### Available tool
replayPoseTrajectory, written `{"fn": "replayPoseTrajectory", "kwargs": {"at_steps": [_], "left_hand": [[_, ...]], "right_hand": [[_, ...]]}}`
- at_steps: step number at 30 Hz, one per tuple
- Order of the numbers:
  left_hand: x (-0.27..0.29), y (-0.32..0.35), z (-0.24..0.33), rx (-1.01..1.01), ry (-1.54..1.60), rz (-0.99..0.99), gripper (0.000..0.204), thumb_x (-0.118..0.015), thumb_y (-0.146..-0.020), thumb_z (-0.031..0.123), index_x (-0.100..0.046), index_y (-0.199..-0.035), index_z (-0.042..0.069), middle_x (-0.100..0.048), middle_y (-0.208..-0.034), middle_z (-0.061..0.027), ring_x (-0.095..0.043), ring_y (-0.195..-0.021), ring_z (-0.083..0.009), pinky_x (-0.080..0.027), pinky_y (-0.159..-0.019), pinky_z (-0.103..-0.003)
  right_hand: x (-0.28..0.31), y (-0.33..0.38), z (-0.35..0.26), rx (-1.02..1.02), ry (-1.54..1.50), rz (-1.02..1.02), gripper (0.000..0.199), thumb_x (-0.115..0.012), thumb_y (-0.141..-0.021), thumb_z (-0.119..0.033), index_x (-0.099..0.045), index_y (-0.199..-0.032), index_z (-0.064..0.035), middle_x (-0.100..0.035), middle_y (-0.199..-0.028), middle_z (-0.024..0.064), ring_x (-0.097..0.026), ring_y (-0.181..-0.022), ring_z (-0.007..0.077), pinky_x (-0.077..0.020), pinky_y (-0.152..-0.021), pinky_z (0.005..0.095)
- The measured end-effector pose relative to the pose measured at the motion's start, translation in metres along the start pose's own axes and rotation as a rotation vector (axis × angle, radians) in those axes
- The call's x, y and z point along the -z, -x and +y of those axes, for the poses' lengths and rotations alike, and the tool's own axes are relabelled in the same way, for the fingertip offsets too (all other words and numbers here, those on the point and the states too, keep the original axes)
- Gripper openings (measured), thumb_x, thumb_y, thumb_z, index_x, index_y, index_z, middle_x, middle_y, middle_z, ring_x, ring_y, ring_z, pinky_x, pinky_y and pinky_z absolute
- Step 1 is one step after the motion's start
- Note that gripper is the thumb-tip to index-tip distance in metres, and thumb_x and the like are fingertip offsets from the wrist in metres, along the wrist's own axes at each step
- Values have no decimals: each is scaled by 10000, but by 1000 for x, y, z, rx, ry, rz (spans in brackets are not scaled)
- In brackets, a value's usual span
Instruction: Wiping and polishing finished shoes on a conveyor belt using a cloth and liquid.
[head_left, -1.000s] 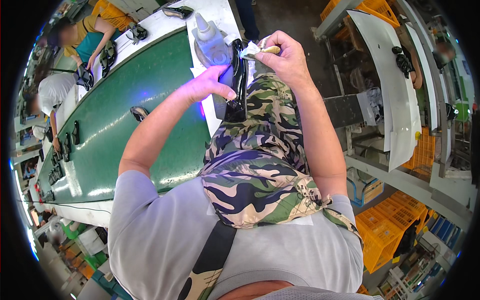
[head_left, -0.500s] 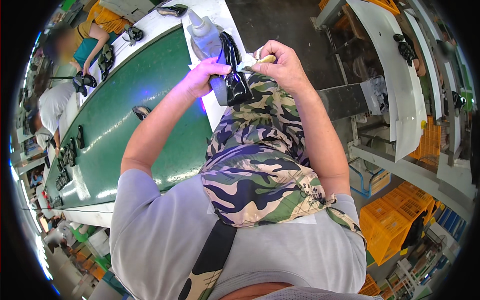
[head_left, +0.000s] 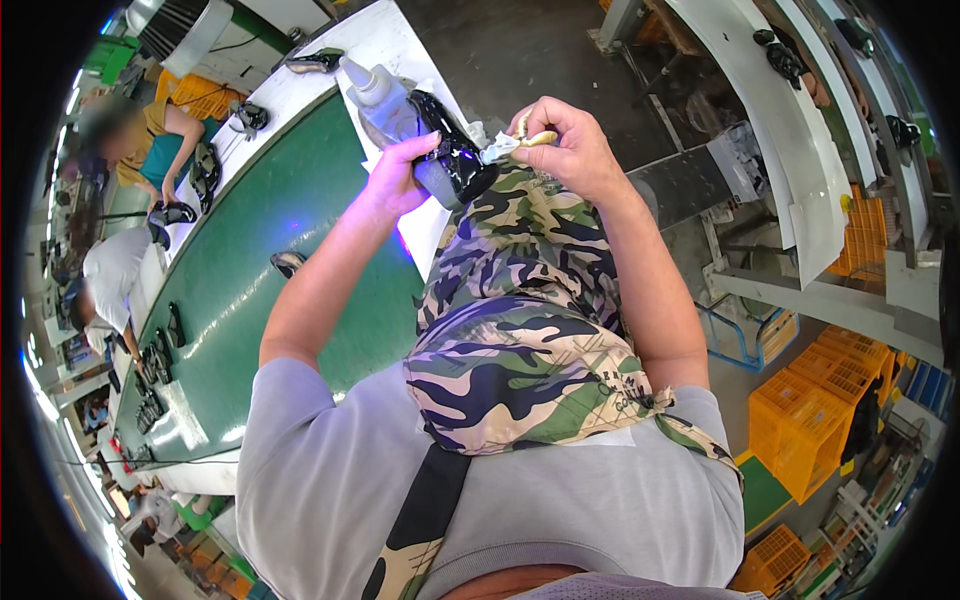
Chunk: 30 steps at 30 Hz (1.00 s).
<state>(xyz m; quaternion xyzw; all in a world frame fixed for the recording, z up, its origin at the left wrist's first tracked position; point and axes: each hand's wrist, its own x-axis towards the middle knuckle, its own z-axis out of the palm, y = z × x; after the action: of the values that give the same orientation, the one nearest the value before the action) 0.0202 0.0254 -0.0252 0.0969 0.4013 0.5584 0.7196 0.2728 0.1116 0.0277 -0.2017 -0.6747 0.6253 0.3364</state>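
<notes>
Black glossy shoe [head_left: 458, 165] sits upper centre of frame, in the left hand [head_left: 400, 178], toward the right edge of the white surface [head_left: 415, 60]. Left thumb presses on the shoe near its grey sole; the other left fingers are mostly hidden, so can't tell how far they wrap. Grip looks meant to steady the shoe and leave its right side free.

Right hand [head_left: 570, 150], just right of the shoe, has its fingers pinched on a crumpled white cloth [head_left: 497, 150]. Yellowish pieces [head_left: 541, 138] show at those fingertips; can't tell if they're finger covers or something held. Cloth is at the shoe's right flank; contact or just beside, can't tell. Small pinch probably suits a narrow area.

Translucent bottle [head_left: 385, 110] with a pointed nozzle stands just left of the shoe, likely kept there for easy reach. Green belt [head_left: 240, 260] runs down the left; one loose shoe [head_left: 287, 263] lies on it left of the wearer's forearm, more dark shoes [head_left: 155, 370] farther left. Co-worker [head_left: 150, 140] upper left handles dark footwear. Orange-yellow crates [head_left: 800, 410] at lower right.
</notes>
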Motion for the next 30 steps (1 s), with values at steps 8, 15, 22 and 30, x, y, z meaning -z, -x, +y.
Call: {"fn": "replayPoseTrajectory", "kwargs": {"at_steps": [8, 15, 22, 30], "left_hand": [[-8, -7, -5, -154, 180, -128, 452, -658, -848, 98, -505, -1267, 27, -640, -1148, -116, -623, -1099, -287, -474, -1032, -463], [-31, -31, -7, -323, 10, -183, 549, -670, -844, 100, -456, -1346, 36, -587, -1255, -104, -578, -1172, -284, -434, -1063, -449], [-95, -44, 5, -565, -460, -140, 684, -730, -721, 39, -422, -1328, -19, -563, -1215, -126, -560, -1125, -263, -417, -1042, -381], [-301, -120, 61, -783, -701, -297, 627, -768, -745, 54, -469, -1293, -9, -588, -1183, -112, -585, -1083, -233, -461, -987, -368]], "right_hand": [[7, 7, 21, -110, -232, 309, 191, -721, -792, 41, -557, -834, -45, -616, -927, 42, -548, -794, 84, -458, -718, 235], [20, 6, 21, -156, -261, 506, 199, -762, -740, 26, -597, -823, -47, -613, -781, 13, -588, -697, 95, -505, -647, 256], [62, 34, 49, -135, -699, 521, 179, -732, -787, 2, -591, -884, -49, -621, -827, 33, -605, -743, 120, -500, -680, 267], [131, 81, 156, -210, -1079, 834, 161, -674, -857, -41, -554, -953, -89, -641, -913, 52, -642, -823, 197, -505, -721, 362]]}}
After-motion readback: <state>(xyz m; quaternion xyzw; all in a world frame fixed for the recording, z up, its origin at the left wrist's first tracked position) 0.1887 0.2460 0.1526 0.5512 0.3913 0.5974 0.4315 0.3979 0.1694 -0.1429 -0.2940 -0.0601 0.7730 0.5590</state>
